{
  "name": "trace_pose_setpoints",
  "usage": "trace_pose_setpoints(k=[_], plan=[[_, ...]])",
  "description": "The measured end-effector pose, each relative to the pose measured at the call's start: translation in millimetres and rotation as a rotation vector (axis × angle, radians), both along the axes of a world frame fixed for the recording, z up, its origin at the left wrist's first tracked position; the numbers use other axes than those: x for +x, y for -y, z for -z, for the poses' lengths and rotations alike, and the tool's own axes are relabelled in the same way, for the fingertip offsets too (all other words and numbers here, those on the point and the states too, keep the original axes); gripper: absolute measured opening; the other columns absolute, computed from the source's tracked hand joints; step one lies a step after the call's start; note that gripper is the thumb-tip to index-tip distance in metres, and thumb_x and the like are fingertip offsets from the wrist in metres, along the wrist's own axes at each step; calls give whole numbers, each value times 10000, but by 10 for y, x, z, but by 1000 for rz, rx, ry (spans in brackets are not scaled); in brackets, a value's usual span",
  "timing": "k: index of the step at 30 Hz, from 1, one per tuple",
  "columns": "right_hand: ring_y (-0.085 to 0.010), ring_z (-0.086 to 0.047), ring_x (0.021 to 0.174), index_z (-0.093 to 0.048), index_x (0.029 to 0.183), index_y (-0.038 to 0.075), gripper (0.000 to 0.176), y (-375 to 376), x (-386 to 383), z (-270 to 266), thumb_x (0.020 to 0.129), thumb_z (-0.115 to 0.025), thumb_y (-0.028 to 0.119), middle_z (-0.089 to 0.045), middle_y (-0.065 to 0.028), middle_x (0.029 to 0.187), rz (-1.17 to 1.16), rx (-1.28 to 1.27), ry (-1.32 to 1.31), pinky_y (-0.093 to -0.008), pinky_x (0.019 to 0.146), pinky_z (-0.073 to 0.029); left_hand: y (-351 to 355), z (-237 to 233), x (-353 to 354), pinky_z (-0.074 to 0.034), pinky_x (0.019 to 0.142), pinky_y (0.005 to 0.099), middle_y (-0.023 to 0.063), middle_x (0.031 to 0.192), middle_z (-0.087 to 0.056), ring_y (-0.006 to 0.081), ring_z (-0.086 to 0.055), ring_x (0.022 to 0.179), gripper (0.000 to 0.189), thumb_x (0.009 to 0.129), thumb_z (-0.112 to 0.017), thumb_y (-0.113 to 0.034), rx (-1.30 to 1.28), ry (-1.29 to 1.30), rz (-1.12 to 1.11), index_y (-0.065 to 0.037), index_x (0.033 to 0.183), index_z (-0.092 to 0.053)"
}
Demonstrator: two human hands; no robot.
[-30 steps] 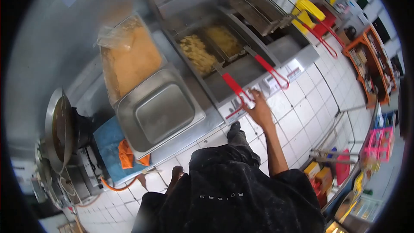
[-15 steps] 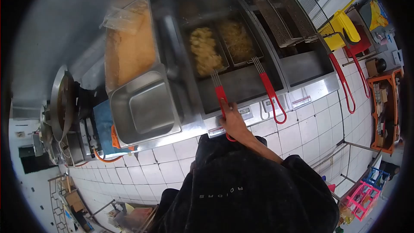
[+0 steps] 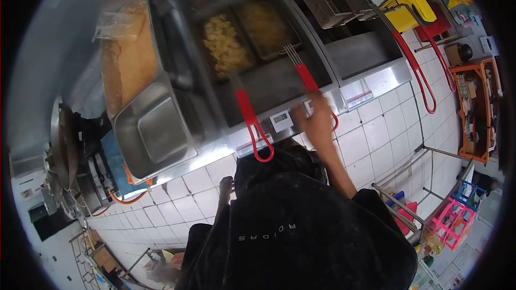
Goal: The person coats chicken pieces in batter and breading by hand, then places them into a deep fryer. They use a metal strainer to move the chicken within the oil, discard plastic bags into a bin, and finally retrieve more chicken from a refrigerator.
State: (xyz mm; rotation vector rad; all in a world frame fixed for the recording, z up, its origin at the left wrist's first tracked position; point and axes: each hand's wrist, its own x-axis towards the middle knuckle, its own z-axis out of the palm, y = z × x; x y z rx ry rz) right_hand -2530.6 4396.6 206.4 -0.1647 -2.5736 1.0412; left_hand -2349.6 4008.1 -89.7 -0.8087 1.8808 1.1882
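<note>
My right hand (image 3: pixel 317 118), smeared by motion, lies over the red handle (image 3: pixel 306 77) of the right fryer basket; whether its fingers wrap round the handle is unclear. That basket holds frying food (image 3: pixel 263 24) in oil. Beside it, the left basket holds chunky pale yellow pieces (image 3: pixel 224 44), and its red handle (image 3: pixel 245 108) has no hand on it. My left hand (image 3: pixel 227 185) hangs low beside my dark clothing, away from the fryer, its fingers too small and dark to make out.
Left of the fryer are an empty metal pan (image 3: pixel 161 131) and a tray of orange-brown crumbs (image 3: pixel 134 62) with a plastic bag. Wire baskets (image 3: pixel 328 0) hang at the right, with red handles (image 3: pixel 418 70) sticking out. An orange shelf (image 3: pixel 486 110) stands far right.
My right hand has left the left basket's handle and moved right to the other one. My left hand has come into sight. The view has shifted, so the fryer appears farther up and left.
</note>
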Motion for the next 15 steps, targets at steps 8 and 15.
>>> trace_pose_setpoints(k=[8,15], plan=[[-355,-530,958,-443,1211,87,541,-501,225,-82,738,-643,259,-502,-200,1073,15,47,332,-409,768,-459,-282,-99,-120,-486,601,346,21,825,-567,160,-572,723,200,833,-484,-245,-26,28,-75,-133,979,-564],[-333,-603,703,-442,1233,187,585,-429,223,123,680,-621,118,-528,-148,1019,45,120,430,-416,609,-493,-112,-143,-262,-478,585,336,23,814,-554,154,-569,715,186,850,-466,-231,69,51,-179,-136,998,-524]])
